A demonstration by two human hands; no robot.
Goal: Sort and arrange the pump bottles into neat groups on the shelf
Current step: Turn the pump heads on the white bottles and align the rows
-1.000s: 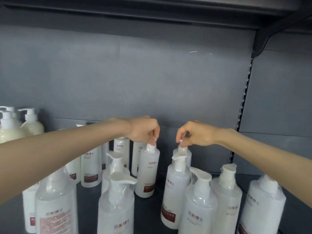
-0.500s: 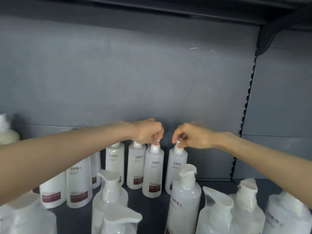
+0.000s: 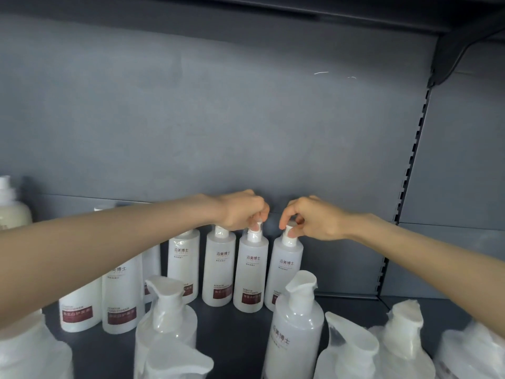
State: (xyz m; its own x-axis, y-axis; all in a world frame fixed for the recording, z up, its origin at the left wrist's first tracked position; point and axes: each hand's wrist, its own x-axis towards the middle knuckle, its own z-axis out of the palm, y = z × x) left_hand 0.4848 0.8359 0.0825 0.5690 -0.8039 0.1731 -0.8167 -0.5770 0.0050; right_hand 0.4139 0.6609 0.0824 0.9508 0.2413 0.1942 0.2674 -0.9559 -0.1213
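A row of white pump bottles with dark red labels stands along the back of the dark shelf [image 3: 240, 332]. My left hand [image 3: 241, 212] pinches the pump top of one white bottle [image 3: 250, 272] in that row. My right hand [image 3: 314, 218] pinches the pump top of the neighbouring white bottle [image 3: 284, 266], the row's rightmost. Both bottles stand upright on the shelf, close side by side. Two more bottles [image 3: 218, 266] stand to their left, and others [image 3: 121, 299] continue behind my left forearm.
Several larger pump bottles [image 3: 293, 329] wrapped in clear plastic crowd the shelf's front. A cream-coloured bottle [image 3: 12, 209] stands at far left. The grey back panel rises behind, a slotted upright [image 3: 404, 192] at right, and a shelf overhead. Bare shelf lies right of the back row.
Both hands have carried their bottles back and set them into the rear row. The view has shifted closer and to the right, so the front bottles sit lower in view.
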